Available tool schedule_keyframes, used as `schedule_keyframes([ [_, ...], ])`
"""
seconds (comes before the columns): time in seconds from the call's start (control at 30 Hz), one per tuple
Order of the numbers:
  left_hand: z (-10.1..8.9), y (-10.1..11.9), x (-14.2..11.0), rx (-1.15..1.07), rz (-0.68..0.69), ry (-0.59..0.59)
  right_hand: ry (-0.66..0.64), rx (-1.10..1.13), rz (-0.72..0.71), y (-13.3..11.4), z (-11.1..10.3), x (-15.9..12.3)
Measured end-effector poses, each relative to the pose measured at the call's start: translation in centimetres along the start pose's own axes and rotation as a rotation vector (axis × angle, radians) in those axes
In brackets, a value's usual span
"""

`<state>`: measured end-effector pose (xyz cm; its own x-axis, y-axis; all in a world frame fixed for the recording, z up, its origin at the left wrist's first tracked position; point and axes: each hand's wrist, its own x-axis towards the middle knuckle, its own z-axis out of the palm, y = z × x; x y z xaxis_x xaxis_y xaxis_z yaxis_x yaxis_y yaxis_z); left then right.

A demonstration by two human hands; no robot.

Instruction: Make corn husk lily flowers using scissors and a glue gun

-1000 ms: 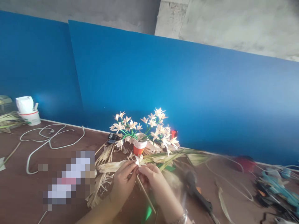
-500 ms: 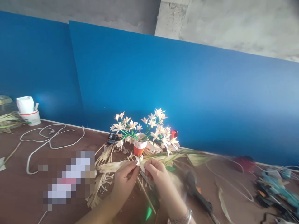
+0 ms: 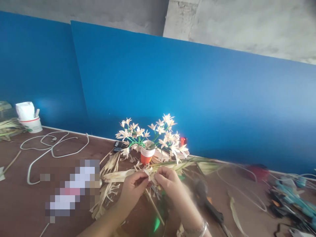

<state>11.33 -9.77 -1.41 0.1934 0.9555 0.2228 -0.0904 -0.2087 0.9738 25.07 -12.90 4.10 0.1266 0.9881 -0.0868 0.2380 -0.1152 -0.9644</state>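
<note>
Your left hand [image 3: 132,191] pinches the husk flower [image 3: 148,171], just on the near side of the paper cups [image 3: 147,154]; your right hand [image 3: 171,186] has parted slightly from the left, baring petals, its grip indeterminable.

Flowers [image 3: 169,135] in cup [image 3: 147,155]

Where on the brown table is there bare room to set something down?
The widest bare stretch of table is near left, below the thin stick and left of the blurred-out patch. A smaller gap lies between the black tool and the loose husk strip. It is crowded around the cup and both hands, and among the teal items at right.
</note>
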Motion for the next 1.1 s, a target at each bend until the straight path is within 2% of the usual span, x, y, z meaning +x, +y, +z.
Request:
schedule_keyframes([
  [0.23,0.1,0.5,-0.1,-0.044,-0.033,-0.012,-0.042,0.009,-0.004,0.2,-0.4,0.2],
  [0.6,-0.2,-0.2,-0.1,-0.083,-0.046,-0.06,-0.065,0.072,0.029,0.0,-0.6,0.0],
  [0.87,-0.1,-0.6,-0.2,-0.138,-0.086,-0.027,-0.059,0.126,0.053,-0.5,-0.5,-0.3],
  [1.1,0.0,0.2,-0.2,-0.121,-0.058,-0.01,-0.121,0.076,0.045,0.4,-0.7,0.2],
])
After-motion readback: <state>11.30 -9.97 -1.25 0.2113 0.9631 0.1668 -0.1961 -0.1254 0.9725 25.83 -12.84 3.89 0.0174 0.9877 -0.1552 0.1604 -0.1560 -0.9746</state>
